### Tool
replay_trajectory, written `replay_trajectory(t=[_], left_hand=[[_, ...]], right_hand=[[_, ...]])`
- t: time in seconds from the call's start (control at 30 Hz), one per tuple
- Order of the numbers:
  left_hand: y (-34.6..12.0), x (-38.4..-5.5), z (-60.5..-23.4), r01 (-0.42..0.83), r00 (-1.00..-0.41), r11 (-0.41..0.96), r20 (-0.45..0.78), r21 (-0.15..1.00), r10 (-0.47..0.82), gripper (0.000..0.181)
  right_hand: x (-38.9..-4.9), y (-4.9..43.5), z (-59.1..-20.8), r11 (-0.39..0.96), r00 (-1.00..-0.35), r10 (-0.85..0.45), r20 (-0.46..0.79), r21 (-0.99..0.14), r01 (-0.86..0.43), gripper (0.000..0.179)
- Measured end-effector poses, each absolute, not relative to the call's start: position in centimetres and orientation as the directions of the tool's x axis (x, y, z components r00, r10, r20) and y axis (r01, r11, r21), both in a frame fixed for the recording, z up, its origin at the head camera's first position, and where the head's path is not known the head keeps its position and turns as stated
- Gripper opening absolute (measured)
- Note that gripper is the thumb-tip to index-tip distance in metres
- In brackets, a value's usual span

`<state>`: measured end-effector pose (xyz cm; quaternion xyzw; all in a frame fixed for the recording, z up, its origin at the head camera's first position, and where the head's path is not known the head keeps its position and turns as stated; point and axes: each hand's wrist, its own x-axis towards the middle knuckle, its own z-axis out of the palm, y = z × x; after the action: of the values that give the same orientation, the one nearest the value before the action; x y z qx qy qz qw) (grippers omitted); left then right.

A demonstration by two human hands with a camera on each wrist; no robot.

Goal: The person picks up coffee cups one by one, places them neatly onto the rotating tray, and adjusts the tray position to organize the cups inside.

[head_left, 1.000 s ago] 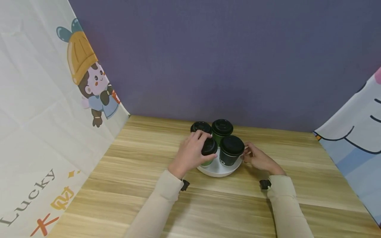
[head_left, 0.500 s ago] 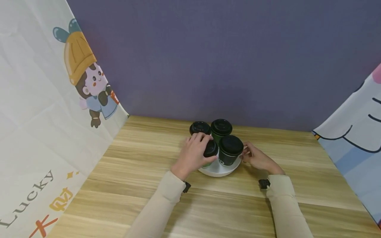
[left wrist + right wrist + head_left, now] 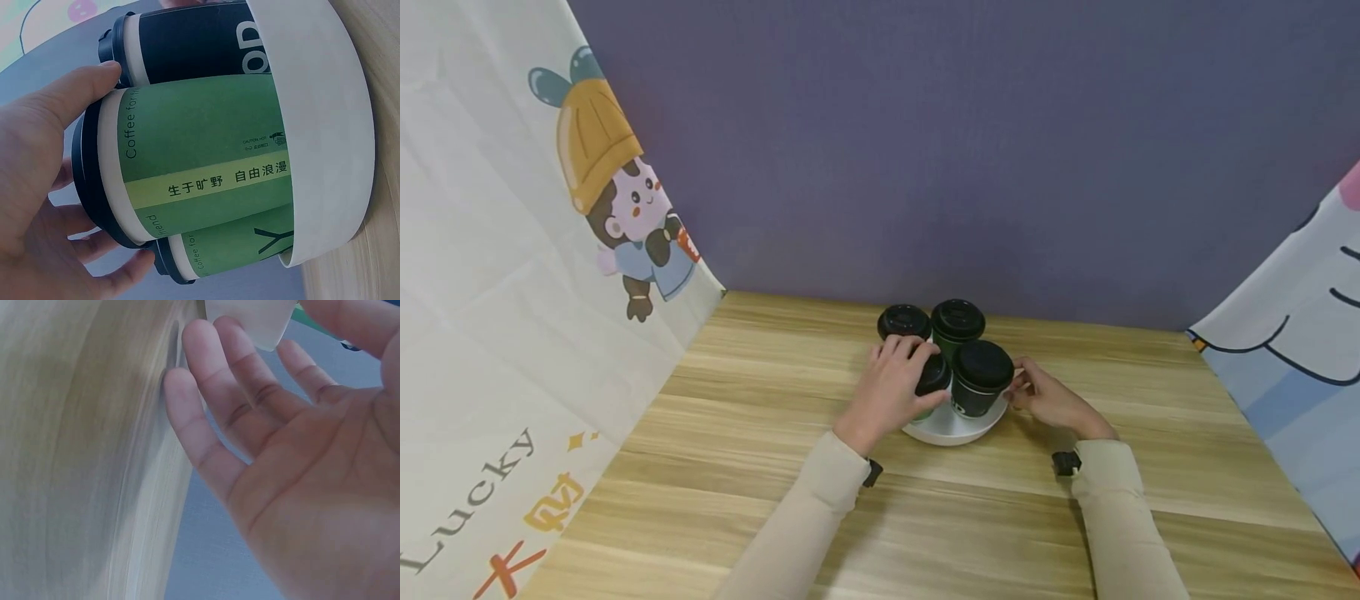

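Note:
My left hand (image 3: 887, 387) holds a green paper coffee cup (image 3: 206, 150) around its black lid (image 3: 932, 375), thumb on one side and fingers on the other. The cup stands in a white round bowl (image 3: 951, 432) with three other lidded cups: a dark one (image 3: 981, 379) to the right, a green one (image 3: 957, 325) behind, and one with a black lid (image 3: 904, 321) at back left. My right hand (image 3: 1056, 404) is at the bowl's right side, its fingers (image 3: 212, 369) loosely extended beside the white wall. Whether they touch it cannot be told.
The bowl stands on a wood-grain table (image 3: 760, 467), near a purple-grey backing panel (image 3: 925, 150). A white printed cloth (image 3: 497, 275) hangs at the left, and another printed cloth (image 3: 1292, 350) at the right.
My left hand has shifted slightly right together with the green cup, which now stands nearer the dark cup. My right hand stays at the bowl's side.

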<state>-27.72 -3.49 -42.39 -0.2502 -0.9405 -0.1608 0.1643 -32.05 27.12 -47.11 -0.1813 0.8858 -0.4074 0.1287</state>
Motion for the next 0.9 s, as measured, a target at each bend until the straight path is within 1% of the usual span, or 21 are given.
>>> replay_trajectory(t=[0.4,0.6,0.9], left_hand=[[-3.2,-27.8,-42.4,0.517,-0.83,0.822,0.376,0.239,0.413,0.064],[-3.4,-27.4,-42.4,0.525,-0.826,0.818,0.369,0.234,0.425,0.066],[-3.9,-26.8,-42.6,0.531,-0.824,0.814,0.37,0.236,0.43,0.067]], right_hand=[[-32.0,27.3,-47.0,0.6,-0.899,-0.428,-0.092,-0.773,-0.207,0.044],[-31.4,27.0,-47.1,0.605,-0.902,-0.419,-0.104,-0.773,-0.192,0.045],[-30.5,26.6,-47.4,0.603,-0.906,-0.413,-0.09,-0.773,-0.198,0.045]])
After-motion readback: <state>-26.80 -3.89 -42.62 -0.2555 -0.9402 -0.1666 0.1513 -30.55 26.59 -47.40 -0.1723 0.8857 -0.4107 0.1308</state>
